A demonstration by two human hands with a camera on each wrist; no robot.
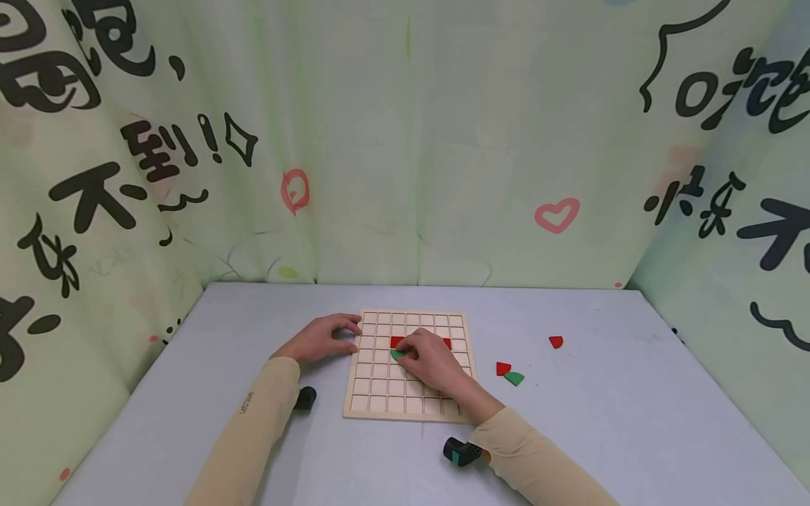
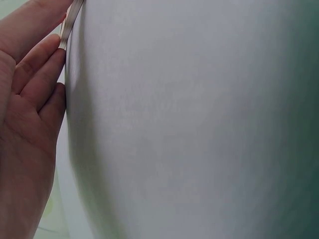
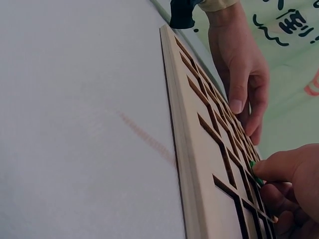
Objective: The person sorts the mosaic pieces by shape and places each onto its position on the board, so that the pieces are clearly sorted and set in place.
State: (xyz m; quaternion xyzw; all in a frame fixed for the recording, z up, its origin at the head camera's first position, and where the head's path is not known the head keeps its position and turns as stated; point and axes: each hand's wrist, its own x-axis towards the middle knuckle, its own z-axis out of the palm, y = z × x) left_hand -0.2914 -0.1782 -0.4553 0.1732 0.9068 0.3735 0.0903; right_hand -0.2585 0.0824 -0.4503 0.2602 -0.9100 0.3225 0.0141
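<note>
A light wooden board (image 1: pixel 370 386) with a grid of square recesses lies on the table. My right hand (image 1: pixel 432 360) is over its middle, thumb and fingertips pinching a small green piece (image 1: pixel 396 354) with a rounded edge. In the right wrist view the green piece (image 3: pixel 256 173) shows at the thumb tip, close over the grid. Red pieces (image 1: pixel 396 342) sit in a row on the board, partly hidden behind the right hand. At the board's left edge, my left hand (image 1: pixel 324 339) rests with loosely bent fingers and thumb touching the rim.
On the table (image 1: pixel 601 422) right of the board lie a red piece (image 1: pixel 503 368) and a green fan-shaped piece (image 1: pixel 515 378) side by side. Farther right is another red piece (image 1: pixel 556 341). A printed curtain (image 1: pixel 474 176) hangs behind the table and along both sides.
</note>
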